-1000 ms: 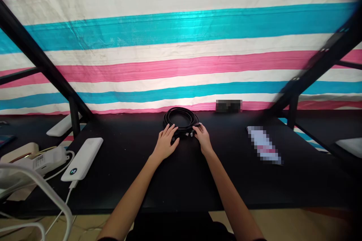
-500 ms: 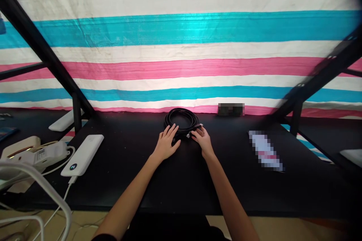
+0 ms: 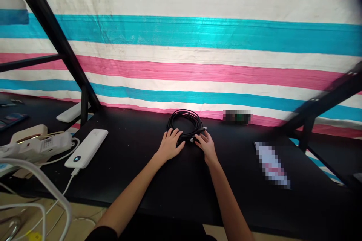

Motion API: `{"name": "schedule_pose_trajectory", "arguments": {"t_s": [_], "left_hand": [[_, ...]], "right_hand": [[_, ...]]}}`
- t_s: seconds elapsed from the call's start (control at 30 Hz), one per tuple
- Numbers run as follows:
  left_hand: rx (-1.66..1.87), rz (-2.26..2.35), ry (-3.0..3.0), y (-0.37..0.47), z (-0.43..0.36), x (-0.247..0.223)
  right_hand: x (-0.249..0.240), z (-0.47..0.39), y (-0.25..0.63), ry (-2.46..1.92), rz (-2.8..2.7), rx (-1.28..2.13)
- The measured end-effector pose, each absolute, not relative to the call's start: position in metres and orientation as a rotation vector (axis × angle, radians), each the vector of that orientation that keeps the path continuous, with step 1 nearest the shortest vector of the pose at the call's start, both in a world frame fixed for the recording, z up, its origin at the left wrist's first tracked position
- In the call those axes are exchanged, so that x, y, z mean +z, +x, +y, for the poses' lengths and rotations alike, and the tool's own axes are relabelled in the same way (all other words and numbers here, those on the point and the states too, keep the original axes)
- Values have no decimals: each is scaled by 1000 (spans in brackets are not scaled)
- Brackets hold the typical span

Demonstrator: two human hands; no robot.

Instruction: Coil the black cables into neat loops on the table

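Note:
A black cable (image 3: 171, 121) lies wound in a round coil on the dark table near its back edge. Two light-tipped plug ends, one of them a small connector (image 3: 191, 140), stick out at the coil's near right side. My left hand (image 3: 169, 145) rests palm down on the near left of the coil, fingers spread and thumb out. On the near right, my right hand (image 3: 207, 146) has bent fingers closed around the cable beside the plug ends. The fingertips' undersides are hidden.
At left lies a white power bank (image 3: 87, 148) with a cord plugged in, beside a white power strip (image 3: 56, 143). A blurred packet (image 3: 273, 165) is at right, a dark box (image 3: 237, 117) at the back. Black frame bars (image 3: 63, 51) flank the table (image 3: 181, 184) before striped sheeting.
The view has tilted and shifted slightly, so everything sits a little differently in the picture. Both hands keep about the same places at the coil.

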State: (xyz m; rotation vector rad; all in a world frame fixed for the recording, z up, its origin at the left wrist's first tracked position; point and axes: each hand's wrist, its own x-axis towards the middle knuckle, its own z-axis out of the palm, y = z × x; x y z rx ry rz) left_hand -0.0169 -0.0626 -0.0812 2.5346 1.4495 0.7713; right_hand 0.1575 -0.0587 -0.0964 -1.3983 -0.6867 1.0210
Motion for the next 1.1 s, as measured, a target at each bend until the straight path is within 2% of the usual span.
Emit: {"name": "schedule_pose_trajectory", "arguments": {"t_s": [0.3,0.47,0.8,1.1], "left_hand": [[851,1596,2501,-29,-57,-68],[740,1603,2512,-32,-64,-69],[395,1472,2528,-31,-69,-64],[452,1741,2415,-42,-65,-64]], "right_hand": [[-81,-68,147,-1364,-893,1168],[-80,-69,138,-1319,-976,1244],[-84,-66,145,-1381,-886,1047],[-85,-65,150,-1402,-865,935]]}}
